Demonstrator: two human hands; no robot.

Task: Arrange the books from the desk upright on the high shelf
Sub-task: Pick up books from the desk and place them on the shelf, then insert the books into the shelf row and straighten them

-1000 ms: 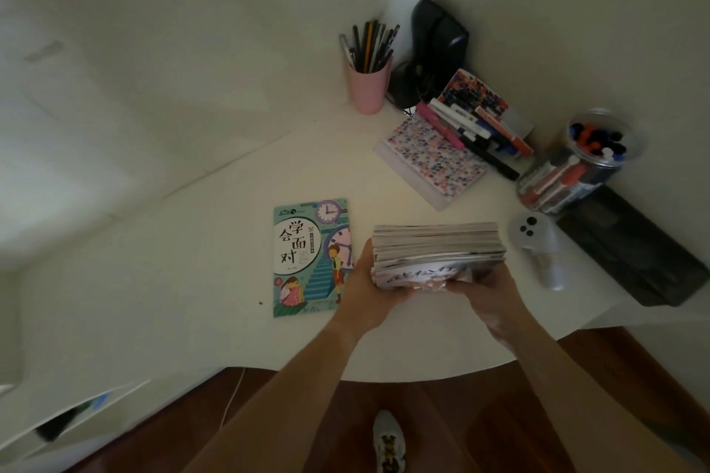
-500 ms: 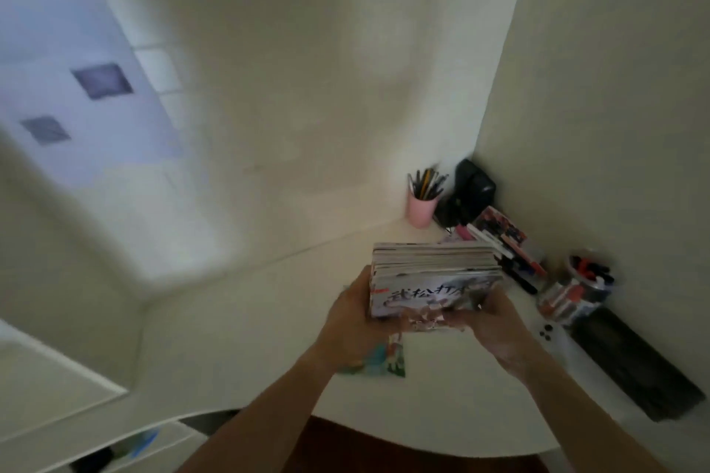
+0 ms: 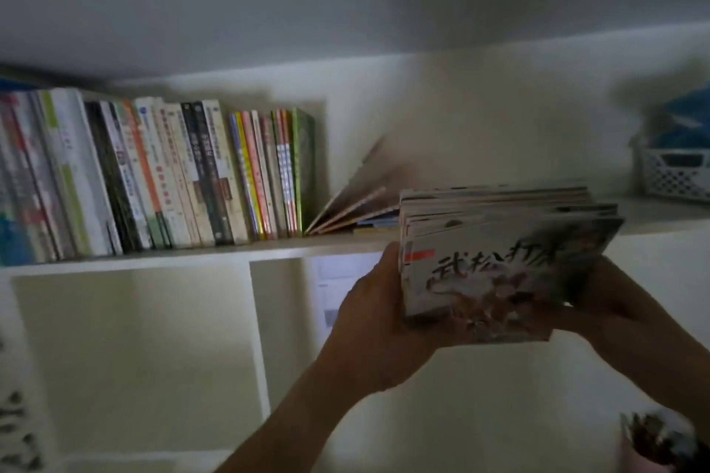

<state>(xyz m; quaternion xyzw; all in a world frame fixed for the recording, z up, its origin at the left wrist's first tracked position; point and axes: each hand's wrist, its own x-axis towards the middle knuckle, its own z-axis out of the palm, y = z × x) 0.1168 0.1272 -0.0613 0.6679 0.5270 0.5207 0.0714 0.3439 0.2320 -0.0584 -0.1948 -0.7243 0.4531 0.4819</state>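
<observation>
I hold a thick stack of thin books (image 3: 499,242) up in front of the high shelf (image 3: 230,248). My left hand (image 3: 372,315) grips the stack's left end and my right hand (image 3: 622,303) grips its right end from below. The stack lies flat, its cover with black brush characters facing me. On the shelf, a row of upright books (image 3: 153,173) fills the left part. Right of that row, a few thin books (image 3: 357,200) lean over and fan open.
A white lattice basket (image 3: 676,173) with something blue in it stands on the shelf at the far right. Below the shelf are white open compartments (image 3: 134,357) split by a divider. The pink pencil cup (image 3: 653,442) shows at the bottom right.
The stack has been lifted from the desk up to shelf height, still held by both hands. My view has swung up from the desk to the shelf.
</observation>
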